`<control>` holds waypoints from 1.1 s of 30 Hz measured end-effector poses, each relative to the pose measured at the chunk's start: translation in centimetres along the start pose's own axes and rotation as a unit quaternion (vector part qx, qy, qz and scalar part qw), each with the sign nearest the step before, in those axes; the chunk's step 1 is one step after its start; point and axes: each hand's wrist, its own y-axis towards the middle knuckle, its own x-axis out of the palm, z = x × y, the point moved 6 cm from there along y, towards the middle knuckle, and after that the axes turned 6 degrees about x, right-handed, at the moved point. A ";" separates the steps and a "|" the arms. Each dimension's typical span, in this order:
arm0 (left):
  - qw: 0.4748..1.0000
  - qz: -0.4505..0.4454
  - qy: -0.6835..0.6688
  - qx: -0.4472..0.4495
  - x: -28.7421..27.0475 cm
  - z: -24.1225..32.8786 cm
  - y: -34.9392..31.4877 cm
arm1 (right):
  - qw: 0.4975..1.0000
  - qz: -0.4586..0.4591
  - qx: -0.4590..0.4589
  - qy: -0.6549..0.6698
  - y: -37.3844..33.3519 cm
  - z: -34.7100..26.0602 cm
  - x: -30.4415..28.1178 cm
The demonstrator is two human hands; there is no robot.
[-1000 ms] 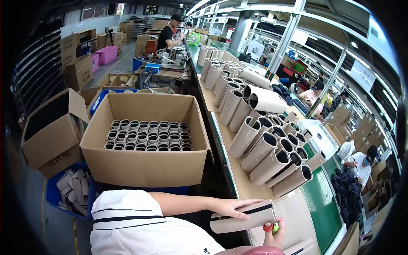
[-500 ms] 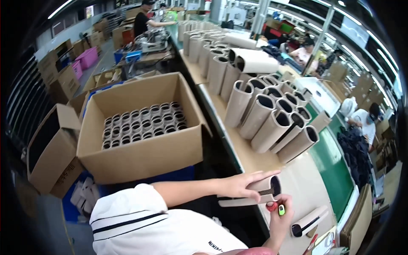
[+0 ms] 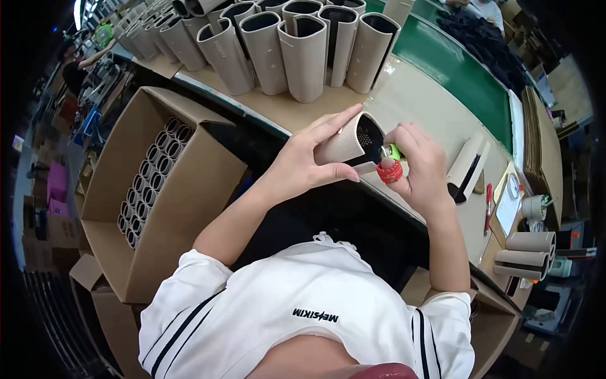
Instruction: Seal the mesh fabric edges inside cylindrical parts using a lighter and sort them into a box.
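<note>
My left hand (image 3: 307, 158) is wrapped around a beige, ribbed, oval tube-shaped shell (image 3: 341, 144), tilted with its dark, perforated inside showing at the open end. A slit runs along the tube, and a beige flap (image 3: 365, 168) sticks out by my left thumb. My right hand (image 3: 421, 165) is closed on a small bright green lighter-like tool (image 3: 395, 151) with a metal end, held at the tube's rim. Red tape (image 3: 389, 172) is wound around a digit of that hand. My fingers partly hide the tool.
Several upright beige tubes (image 3: 305, 66) stand beyond my hands. At left, a cardboard box (image 3: 180, 208) holds rows of tubes. Right of my hands lie another tube (image 3: 466, 165), a red pen (image 3: 488, 205) and a tape roll (image 3: 534, 207). Two tubes (image 3: 522, 264) lie farther right.
My view has swung right and down, so the box and standing tubes appear shifted. The tube is now tilted up, with the green tool's metal end brought to its open rim.
</note>
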 end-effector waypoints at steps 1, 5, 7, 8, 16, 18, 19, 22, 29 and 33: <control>1.000 -0.002 0.000 -0.005 -0.2 0.0 -0.1 | 1.000 -0.002 0.004 0.003 0.1 0.2 0.2; 0.999 -0.008 0.032 0.017 -0.7 0.0 0.1 | 0.996 -0.010 -0.071 -0.045 0.0 -0.2 0.3; 0.999 -0.016 0.038 0.018 -0.5 0.2 0.1 | 0.997 -0.019 -0.067 -0.039 0.4 -0.5 0.2; 0.998 -0.018 0.047 0.026 -0.5 0.3 0.2 | 0.996 -0.026 -0.072 -0.036 0.9 -0.6 0.2; 0.999 -0.025 0.028 0.026 -0.8 0.4 0.7 | 0.993 -0.046 -0.079 -0.078 -0.2 0.5 -0.2; 0.999 -0.020 0.024 0.027 -0.9 0.2 0.7 | 0.992 -0.004 -0.077 -0.098 -0.3 0.1 -0.5; 0.999 -0.017 0.022 0.028 -1.0 0.1 0.6 | 0.991 0.018 -0.076 -0.108 -0.3 0.0 -0.7; 0.999 -0.010 0.022 0.030 -0.9 0.2 0.6 | 0.991 0.030 -0.082 -0.100 -1.1 -0.4 -0.3; 0.998 -0.018 0.046 0.038 -0.9 1.1 0.5 | 0.998 0.001 -0.021 0.057 -0.7 -1.2 -0.2; 0.996 -0.029 0.064 0.049 -0.7 1.3 0.4 | 0.999 -0.010 -0.031 0.034 0.1 -1.3 0.0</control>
